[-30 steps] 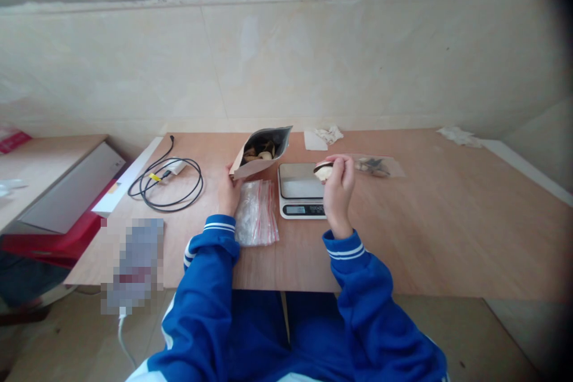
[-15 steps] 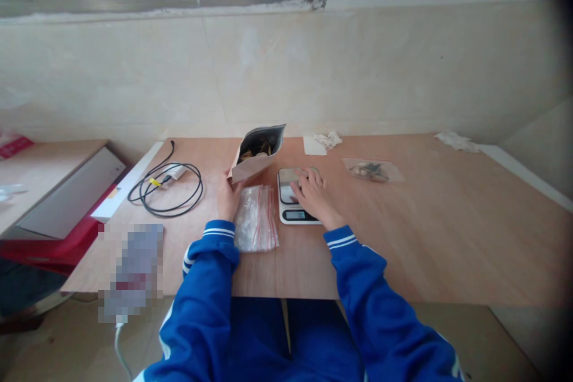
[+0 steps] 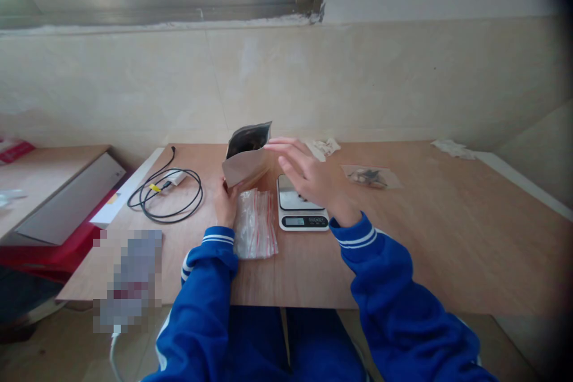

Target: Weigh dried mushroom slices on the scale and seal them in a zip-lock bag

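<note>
My left hand (image 3: 225,202) grips the lower left corner of a paper pouch (image 3: 246,168) whose mouth gapes toward me, its inside dark. Fingers outstretched, my right hand (image 3: 308,174) is in the air beside the pouch's opening, nothing visible in it. Below that hand sits a white digital kitchen scale (image 3: 304,224); something small and dark shows on its plate, partly covered by my hand. A stack of clear zip bags (image 3: 255,225) with red seal lines lies in front of the pouch, next to the scale.
A filled clear zip bag (image 3: 370,177) lies right of the scale. Crumpled tissue (image 3: 326,148) is at the back edge. To the left are a coiled black cable (image 3: 165,215) and a blurred-out device (image 3: 132,277) with a white cord.
My right hand has lifted from the scale plate and moved up and left to the pouch mouth. The pouch is tilted a little more upright in my left hand.
</note>
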A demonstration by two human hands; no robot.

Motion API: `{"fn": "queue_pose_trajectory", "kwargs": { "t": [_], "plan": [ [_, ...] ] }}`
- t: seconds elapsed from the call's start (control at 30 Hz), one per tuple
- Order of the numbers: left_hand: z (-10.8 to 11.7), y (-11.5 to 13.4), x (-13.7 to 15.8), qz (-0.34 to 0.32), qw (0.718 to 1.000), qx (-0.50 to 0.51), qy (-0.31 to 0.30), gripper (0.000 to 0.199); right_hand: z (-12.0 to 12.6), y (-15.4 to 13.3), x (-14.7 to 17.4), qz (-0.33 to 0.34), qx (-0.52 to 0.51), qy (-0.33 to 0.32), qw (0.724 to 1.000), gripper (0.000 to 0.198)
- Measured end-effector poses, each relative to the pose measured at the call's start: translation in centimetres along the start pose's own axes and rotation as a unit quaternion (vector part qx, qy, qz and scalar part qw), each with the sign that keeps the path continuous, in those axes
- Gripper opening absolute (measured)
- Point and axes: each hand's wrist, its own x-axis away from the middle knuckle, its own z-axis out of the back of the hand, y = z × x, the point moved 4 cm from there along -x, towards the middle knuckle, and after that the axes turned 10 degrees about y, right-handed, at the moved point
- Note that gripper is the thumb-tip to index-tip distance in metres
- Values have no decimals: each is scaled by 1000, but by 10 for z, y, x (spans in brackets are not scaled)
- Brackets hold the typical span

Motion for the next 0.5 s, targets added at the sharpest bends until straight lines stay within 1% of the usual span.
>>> {"fn": "queue_pose_trajectory", "kwargs": {
  "t": [0.1, 0.23, 0.3, 0.37, 0.5],
  "plan": [
    [2, 4, 0, -6, 1000, 11, 0, 37, -15, 3, -12, 35, 47, -65, 996, 39],
    [1, 5, 0, -6, 1000, 23, 0, 39, -30, 5, -22, 62, 127, -113, 983, 36],
    [1, 2, 0, 4, 1000, 16, 1, 39, -33, 3, -25, 61, 164, -137, 975, 33],
    [1, 0, 0, 16, 1000, 8, -4, 39, -33, 1, -28, 37, 201, -162, 965, 33],
    [1, 0, 1, 17, 999, 6, -30, 40, -31, 3, -29, -48, 260, -215, 940, 35]
  ]
}}
